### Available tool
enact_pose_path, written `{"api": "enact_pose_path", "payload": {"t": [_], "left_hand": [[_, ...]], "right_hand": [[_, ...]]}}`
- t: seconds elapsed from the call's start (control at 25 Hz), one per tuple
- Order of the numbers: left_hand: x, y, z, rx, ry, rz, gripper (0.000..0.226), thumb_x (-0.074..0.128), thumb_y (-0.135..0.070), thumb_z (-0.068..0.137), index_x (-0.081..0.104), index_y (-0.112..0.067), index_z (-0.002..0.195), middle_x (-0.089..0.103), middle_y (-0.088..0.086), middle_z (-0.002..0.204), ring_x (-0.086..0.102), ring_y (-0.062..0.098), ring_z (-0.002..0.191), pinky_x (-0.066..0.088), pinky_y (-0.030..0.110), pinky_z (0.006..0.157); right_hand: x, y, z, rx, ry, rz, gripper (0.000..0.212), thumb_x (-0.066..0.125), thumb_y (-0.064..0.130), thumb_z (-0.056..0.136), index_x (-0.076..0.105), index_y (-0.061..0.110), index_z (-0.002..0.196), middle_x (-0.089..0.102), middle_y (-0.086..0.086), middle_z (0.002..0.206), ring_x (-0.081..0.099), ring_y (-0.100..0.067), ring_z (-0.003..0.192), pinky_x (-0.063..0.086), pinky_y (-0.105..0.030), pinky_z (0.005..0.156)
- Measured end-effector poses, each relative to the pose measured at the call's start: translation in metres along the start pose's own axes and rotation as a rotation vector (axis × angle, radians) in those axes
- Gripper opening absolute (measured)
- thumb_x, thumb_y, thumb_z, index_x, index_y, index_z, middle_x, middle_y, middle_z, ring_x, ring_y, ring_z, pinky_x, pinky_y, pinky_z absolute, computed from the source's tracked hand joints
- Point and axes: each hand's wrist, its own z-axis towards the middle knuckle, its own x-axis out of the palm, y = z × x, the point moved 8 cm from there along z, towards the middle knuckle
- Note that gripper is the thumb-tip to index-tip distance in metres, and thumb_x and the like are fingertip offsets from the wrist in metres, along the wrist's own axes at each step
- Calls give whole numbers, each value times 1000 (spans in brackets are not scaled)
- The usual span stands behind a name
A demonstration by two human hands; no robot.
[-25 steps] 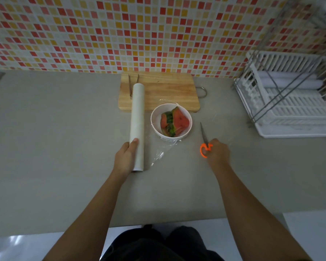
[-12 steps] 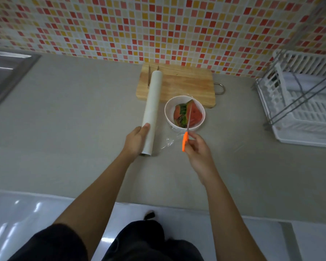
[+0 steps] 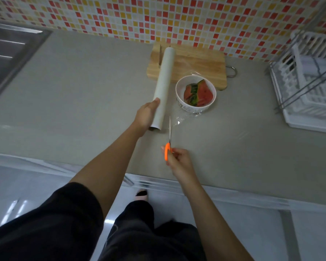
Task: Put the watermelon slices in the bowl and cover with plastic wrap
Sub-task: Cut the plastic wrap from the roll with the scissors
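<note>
My left hand grips the near end of the plastic wrap roll, which lies at centre frame with its far end on the wooden cutting board. The clear film stretches from the roll over the white bowl, just right of the roll, with the watermelon slices inside. My right hand holds the orange-handled scissors. Half a second ago they were at the bowl's near rim; now they sit lower, blades pointing at the film's near edge.
</note>
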Motion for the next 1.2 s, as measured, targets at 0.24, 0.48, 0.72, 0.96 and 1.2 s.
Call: {"api": "enact_pose_path", "payload": {"t": [0.24,0.48,0.72,0.96,1.2], "left_hand": [[2,4,3,-22,26,-61,40,52,-56,84,67,-19,90,66,7,91,65,24,71,47,28,55],[3,9,9,-24,39,-99,49,53,-57,80,69,-14,98,70,16,106,69,35,95,53,44,76],[5,11,10,-31,58,-106,64,52,-61,72,69,-10,107,69,19,114,66,37,105,50,53,97],[5,6,9,-12,60,-121,64,53,-59,72,68,-7,107,66,23,116,64,40,107,46,57,99],[4,9,9,-31,84,-137,66,55,-59,72,67,-5,109,68,21,115,64,40,107,46,58,99]], "right_hand": [[11,-16,1,198,3,-62,41,61,58,76,57,17,76,48,-4,72,46,-11,62,30,-14,42],[25,-31,-1,367,20,8,64,55,77,52,56,19,81,59,8,76,56,-2,57,34,-17,41],[31,-18,21,314,19,68,44,57,58,79,51,17,93,55,4,84,54,-6,66,32,-17,43],[31,-11,32,252,27,69,40,59,50,81,52,16,100,57,6,83,54,-4,65,31,-14,41],[25,-18,35,175,7,129,4,57,26,90,54,23,90,58,7,80,56,1,61,29,-10,38]]}}
